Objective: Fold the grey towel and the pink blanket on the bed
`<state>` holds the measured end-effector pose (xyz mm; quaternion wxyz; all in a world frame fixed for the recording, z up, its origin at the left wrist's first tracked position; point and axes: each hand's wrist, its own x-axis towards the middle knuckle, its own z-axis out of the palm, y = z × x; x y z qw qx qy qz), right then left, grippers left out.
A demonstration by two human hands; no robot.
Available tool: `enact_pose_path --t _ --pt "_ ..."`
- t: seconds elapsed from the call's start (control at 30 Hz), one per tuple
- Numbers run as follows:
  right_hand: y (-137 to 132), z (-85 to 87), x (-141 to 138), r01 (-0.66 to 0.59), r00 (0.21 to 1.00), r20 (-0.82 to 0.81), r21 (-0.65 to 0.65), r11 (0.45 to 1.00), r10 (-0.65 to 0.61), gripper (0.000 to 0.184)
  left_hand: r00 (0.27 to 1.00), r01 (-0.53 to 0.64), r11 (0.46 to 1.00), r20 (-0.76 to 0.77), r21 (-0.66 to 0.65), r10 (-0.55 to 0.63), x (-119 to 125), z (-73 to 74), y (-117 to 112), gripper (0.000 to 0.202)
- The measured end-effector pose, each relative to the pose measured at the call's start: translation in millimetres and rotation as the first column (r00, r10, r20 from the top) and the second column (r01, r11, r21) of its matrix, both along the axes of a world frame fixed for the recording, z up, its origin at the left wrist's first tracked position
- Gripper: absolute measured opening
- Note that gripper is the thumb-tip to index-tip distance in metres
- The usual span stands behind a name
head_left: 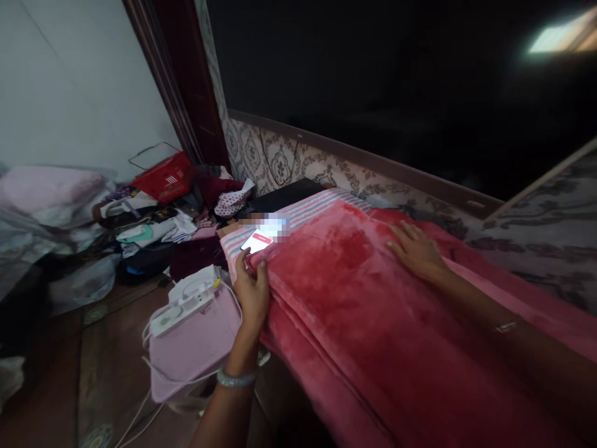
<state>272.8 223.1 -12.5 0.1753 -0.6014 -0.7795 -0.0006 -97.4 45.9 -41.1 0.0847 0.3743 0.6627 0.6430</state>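
Observation:
A thick red plush blanket [326, 267], folded in layers, lies in front of me on a striped cloth [308, 211]. At its near left corner, my left hand [252, 292] has thumb and fingers closed around the folded edge. My right hand [417, 252] rests flat on top of the blanket towards the far right, fingers spread. Just beyond my left fingertips, a phone with a lit screen [256, 241] lies on the striped cloth; part of it is blurred out.
A pink stool [196, 354] with a white power strip [184, 311] and cables stands at lower left. Behind it are piled clothes [158, 230] and a red basket [168, 177]. A large dark screen [373, 81] hangs on the patterned wall [280, 155].

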Motion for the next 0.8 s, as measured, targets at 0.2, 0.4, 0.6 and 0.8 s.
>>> enact_pose_path --t 0.2,0.4,0.6,0.8 --pt "-71.7 16.1 76.0 0.303 0.952 -0.02 -0.101 0.948 -0.306 0.065 1.0 0.0 0.999 -0.004 -0.041 -0.001 -5.2 5.0 5.1 0.051" --pt "-193.1 31.2 123.9 0.258 0.966 -0.006 0.089 0.962 -0.259 0.062 1.0 -0.01 0.997 -0.002 -0.074 0.009 -6.8 18.5 12.9 0.051" --pt "-338.6 24.4 160.6 0.442 0.896 0.024 0.066 0.895 -0.444 0.059 0.995 0.011 1.0 -0.1 0.012 -0.01 -10.2 13.4 24.5 0.046" --pt "-440.7 18.8 145.7 0.491 0.871 -0.035 0.062 0.869 -0.489 0.05 0.994 0.096 0.995 -0.054 0.004 -0.096 -15.1 12.3 33.3 0.042"
